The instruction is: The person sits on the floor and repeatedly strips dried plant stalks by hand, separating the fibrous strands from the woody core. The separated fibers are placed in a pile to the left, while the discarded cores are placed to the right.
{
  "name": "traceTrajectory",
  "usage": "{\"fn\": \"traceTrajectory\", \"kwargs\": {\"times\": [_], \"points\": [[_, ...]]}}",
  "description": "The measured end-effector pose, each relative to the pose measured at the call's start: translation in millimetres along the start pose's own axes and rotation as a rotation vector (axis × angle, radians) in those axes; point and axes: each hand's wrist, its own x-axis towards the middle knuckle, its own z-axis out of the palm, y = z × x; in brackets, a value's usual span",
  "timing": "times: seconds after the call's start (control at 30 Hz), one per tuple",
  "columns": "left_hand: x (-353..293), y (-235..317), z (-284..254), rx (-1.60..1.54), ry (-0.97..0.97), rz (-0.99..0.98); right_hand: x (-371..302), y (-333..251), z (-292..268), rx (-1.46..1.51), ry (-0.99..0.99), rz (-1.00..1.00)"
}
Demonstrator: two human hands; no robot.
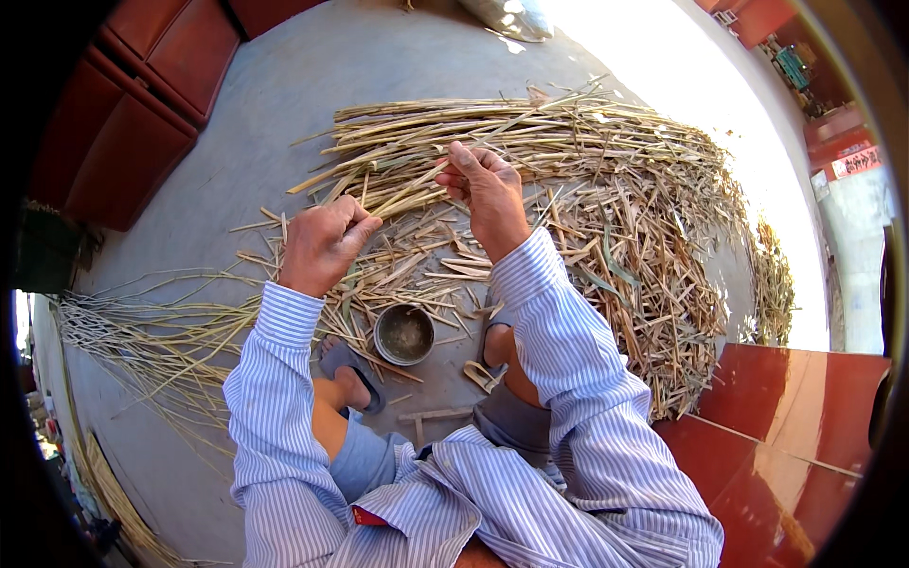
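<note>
Blue-and-white striped shirt cloth (454, 502) fills the bottom of my head view; at its front sits a small red item (369, 517), mostly tucked out of sight. Past the cuffs, I see the left hand (327, 244) curled into a fist, thumb pressed to forefinger; what it may grip is hidden. The right hand (488, 194) has thumb and fingers half curled, close over the stalks; I cannot tell whether it pinches one. Below, a round metal bowl (405, 361) stands on the grey concrete floor (270, 114), its contents murky, beside grey rubber sandals (339, 360), one partly covered by the right sleeve. Thin yellow-green twigs (161, 331) fan out leftward. Beneath and beyond the hands lies a bundle of long straw-coloured stalks (398, 133), with a heap of short, dry husks (653, 293) to the right. Farther off, glare washes out the upper-right ground, a pale sack (511, 15) is cut off on top, and a red-and-white strip (857, 161) near the right rim bears large characters.
</note>
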Motion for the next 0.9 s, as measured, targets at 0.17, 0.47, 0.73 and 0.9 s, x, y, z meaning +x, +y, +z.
{"fn": "traceTrajectory", "kwargs": {"times": [0.17,0.47,0.73,0.9], "points": [[-6.7,-7.4,-8.5,-0.068,-0.026,-0.064,20.0,-24.7,-35.9,0.095,0.117,-0.141],[-21.6,-13.6,-23.5,-0.204,-0.166,-0.058,51.3,-73.6,-151.6,0.294,0.452,-0.253],[-13.9,-17.5,-25.0,-0.246,-0.185,-0.210,19.5,-64.0,-83.6,0.169,-0.075,-0.111],[-16.4,-22.8,-14.8,-0.309,-0.174,-0.155,28.9,-44.8,-79.2,0.175,-0.109,-0.072]]}}
